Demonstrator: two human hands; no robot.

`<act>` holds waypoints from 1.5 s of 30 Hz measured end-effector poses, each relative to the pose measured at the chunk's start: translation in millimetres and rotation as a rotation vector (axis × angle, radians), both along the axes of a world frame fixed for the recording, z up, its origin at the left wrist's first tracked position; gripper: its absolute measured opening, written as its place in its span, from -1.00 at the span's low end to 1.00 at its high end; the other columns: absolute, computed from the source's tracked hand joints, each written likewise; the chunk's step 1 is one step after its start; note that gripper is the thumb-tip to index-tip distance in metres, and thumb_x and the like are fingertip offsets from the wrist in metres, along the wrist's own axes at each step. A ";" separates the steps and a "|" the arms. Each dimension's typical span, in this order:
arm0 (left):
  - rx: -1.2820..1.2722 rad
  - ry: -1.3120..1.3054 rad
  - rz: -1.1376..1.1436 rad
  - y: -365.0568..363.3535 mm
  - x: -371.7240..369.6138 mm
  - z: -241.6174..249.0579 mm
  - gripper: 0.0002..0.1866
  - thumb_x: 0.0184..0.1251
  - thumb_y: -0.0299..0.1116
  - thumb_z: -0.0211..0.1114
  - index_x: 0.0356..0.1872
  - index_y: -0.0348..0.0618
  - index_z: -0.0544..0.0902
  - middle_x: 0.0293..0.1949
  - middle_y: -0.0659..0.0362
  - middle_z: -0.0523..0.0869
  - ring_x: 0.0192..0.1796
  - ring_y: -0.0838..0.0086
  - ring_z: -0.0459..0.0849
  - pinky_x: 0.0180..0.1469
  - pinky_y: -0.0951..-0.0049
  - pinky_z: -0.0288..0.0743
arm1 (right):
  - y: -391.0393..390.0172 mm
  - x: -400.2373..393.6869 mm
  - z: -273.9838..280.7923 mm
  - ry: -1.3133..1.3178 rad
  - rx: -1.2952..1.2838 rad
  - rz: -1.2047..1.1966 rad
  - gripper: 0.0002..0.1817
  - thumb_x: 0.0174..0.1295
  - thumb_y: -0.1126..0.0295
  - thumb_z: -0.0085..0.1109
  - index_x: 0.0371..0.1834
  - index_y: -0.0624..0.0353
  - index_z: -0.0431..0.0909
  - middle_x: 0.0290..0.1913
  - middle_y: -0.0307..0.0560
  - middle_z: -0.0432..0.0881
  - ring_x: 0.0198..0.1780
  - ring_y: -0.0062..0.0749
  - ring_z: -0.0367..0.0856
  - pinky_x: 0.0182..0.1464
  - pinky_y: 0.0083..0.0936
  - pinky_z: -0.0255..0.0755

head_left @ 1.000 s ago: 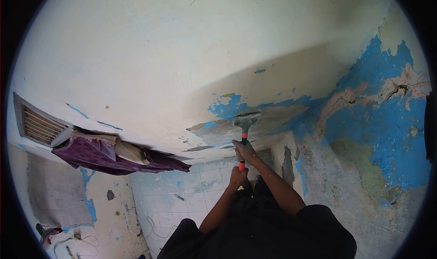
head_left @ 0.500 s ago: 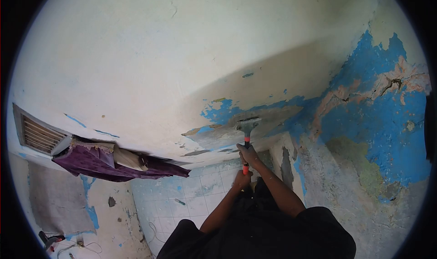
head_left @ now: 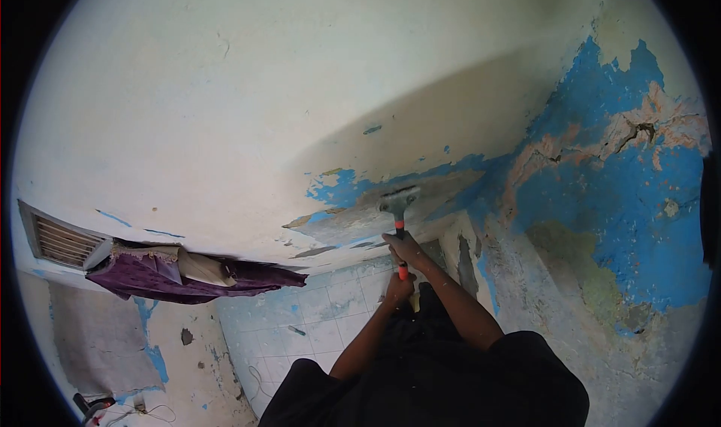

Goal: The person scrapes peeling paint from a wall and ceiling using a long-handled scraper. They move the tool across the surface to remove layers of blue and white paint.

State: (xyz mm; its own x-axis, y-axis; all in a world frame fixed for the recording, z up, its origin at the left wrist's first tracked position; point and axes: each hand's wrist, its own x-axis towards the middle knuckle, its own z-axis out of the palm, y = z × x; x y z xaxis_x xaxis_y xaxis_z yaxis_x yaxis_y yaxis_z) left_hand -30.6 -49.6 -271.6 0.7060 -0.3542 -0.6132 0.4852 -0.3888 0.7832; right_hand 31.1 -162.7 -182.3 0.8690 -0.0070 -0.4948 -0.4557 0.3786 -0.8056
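A long-handled paint scraper [head_left: 399,211] with a wide metal head, dark handle and red bands is held in both hands. My right hand [head_left: 406,252] wraps the upper handle below the head. Lower down, at the red end, my left hand [head_left: 397,286] is closed round the grip. The scraper's head overlaps a bare grey patch [head_left: 360,220] of the wall, edged by blue old paint [head_left: 334,189] and cream paint [head_left: 218,119] above it.
The side wall [head_left: 601,202] on the right has blue paint, cracks and exposed plaster. At left are a slatted vent [head_left: 67,235] and hanging purple cloth [head_left: 173,280]. A small tool [head_left: 297,330] lies on the tiled floor [head_left: 315,307]; cables [head_left: 143,412] are at lower left.
The view has shifted, so the wall patches appear farther left. The scraper head sits slightly higher against the grey patch, and both hands keep their grip.
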 end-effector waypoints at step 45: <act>0.163 -0.056 0.016 -104.8 -42.5 -14.5 -0.52 0.11 -0.05 0.25 -0.52 -0.43 0.57 -0.59 -0.08 0.64 -0.42 0.32 0.68 -0.41 0.26 0.43 | -90.8 -35.4 -12.6 -0.050 -0.396 -0.231 -0.54 0.22 0.16 0.10 -0.71 0.29 0.42 -0.81 -0.12 0.36 -0.69 -0.46 0.39 -0.59 -0.33 0.20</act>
